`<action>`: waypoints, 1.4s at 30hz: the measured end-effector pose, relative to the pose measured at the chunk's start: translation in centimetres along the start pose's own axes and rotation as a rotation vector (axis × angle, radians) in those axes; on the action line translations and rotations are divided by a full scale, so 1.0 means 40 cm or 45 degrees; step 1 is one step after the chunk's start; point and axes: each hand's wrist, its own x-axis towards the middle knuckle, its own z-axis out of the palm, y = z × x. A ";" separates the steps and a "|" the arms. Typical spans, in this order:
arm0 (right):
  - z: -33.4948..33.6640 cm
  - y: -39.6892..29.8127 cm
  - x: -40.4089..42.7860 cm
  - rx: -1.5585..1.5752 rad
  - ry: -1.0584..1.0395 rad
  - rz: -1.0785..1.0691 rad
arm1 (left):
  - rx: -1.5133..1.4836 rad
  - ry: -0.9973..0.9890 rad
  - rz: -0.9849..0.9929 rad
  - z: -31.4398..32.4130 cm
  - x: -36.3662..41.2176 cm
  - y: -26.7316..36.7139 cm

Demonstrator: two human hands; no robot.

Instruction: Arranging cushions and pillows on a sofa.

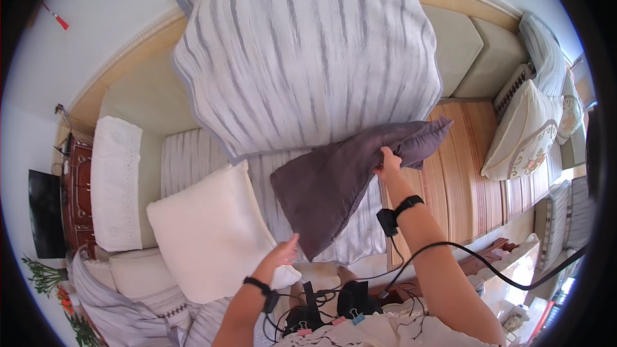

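Note:
A dark purple-grey fabric cover point(332, 183) is gripped near its bunched right part by my right hand point(388, 164). Its flat left part hangs over the striped seat cover point(373, 221). My left hand point(284, 252) has its fingers apart at the edge of a large cream cushion point(207, 236), close to the cloth's lower tip; whether it touches the cushion is unclear. Beyond both hands, a white and grey striped cloth point(308, 58) with a grey border covers the sofa back.
A woven mat point(462, 168) covers the seat on the right, with a floral cushion point(525, 135) at its far end. White lace cloth point(115, 183) drapes the left armrest. A black cable point(482, 262) crosses my right arm. More cushions point(140, 274) lie at lower left.

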 end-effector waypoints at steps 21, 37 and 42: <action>-0.103 -0.289 -0.010 -0.441 -0.378 -0.244 | -1.200 -0.238 1.030 -0.035 -0.078 0.525; -0.117 -0.092 0.050 -0.810 0.332 -1.175 | -0.275 0.564 0.962 -0.289 -0.142 0.111; -0.015 0.148 0.022 -0.989 -0.229 -1.158 | -0.397 1.132 0.834 -0.534 -0.136 -0.087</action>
